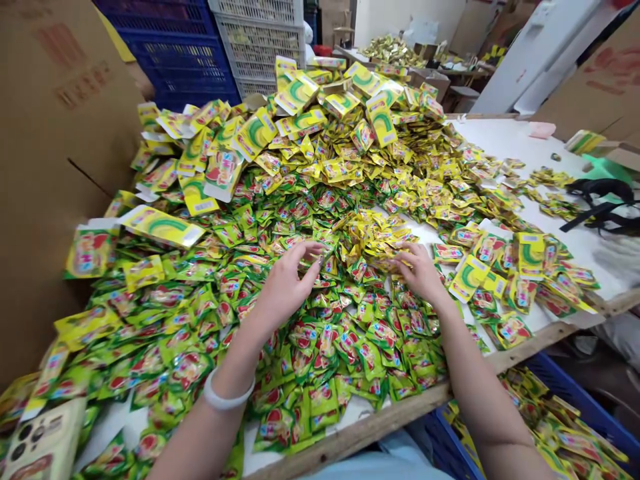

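Grip, head view: left hand (285, 290) and right hand (423, 272) have fingers partly bent; from where I stand, I cannot tell whether either pinches anything. Yellow packets (373, 233) lie between them, green packets (370, 360) nearer the table's wooden edge (400, 419). Judged step: loose handling within the heap; the next move calls for light fingertip control.

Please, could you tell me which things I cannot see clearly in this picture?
All in the head view:
- Left hand: whether it grips a packet; its own curled fingers hide this.
- Right hand: what its fingertips touch; blurred among small yellow packets.
- Phone: screen faces away; left and bottom edges cut it.
- Blue crate: right forearm and bottom edge hide part.
- Green packets: small print too blurred.
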`<state>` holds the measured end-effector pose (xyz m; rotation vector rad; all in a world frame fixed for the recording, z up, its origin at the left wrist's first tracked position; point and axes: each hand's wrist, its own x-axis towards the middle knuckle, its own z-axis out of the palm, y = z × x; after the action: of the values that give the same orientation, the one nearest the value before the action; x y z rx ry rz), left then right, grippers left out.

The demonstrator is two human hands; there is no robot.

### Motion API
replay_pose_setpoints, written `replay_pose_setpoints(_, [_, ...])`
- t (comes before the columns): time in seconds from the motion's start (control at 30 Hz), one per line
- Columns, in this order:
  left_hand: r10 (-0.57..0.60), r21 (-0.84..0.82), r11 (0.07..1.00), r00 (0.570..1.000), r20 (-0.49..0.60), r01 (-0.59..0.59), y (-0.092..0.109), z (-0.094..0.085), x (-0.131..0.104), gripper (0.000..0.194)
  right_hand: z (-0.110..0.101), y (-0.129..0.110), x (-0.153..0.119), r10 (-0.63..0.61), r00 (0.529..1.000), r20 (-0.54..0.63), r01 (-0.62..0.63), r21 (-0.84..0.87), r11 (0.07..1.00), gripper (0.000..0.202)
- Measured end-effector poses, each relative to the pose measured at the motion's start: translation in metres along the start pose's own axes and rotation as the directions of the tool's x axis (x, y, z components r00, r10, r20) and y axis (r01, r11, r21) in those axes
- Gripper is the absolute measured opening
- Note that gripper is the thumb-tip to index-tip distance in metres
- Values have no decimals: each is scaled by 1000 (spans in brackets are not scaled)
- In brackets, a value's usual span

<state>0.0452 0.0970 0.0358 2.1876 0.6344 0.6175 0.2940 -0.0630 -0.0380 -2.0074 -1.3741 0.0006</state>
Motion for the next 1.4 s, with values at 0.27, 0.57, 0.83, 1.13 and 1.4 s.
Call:
replay_pose_setpoints(0.27, [14, 559, 825, 992, 123, -81, 17, 56, 42, 30, -1, 0, 8, 477, 863, -167, -240, 693, 679, 44])
replay_pose_setpoints(0.57, [-107, 697, 717, 985, 137, -19, 12, 79, 77, 47, 3, -15, 3, 514, 857, 48, -303, 852, 426, 50])
replay_pose_setpoints(0.83, [45, 740, 648, 978, 202, -182, 25, 79, 52, 31, 10, -13, 2, 495, 855, 155, -359, 865, 350, 52])
replay_pose_setpoints(1.13, [103, 847, 466, 967, 235, -255, 4, 87, 46, 27, 23, -17, 21, 477, 866, 150, -368, 837, 405, 56])
replay_pose_setpoints(1.4, [245, 777, 542, 944, 219, -321, -19, 80, 42, 33, 38, -8, 25, 384, 904, 188, -333, 873, 357, 61])
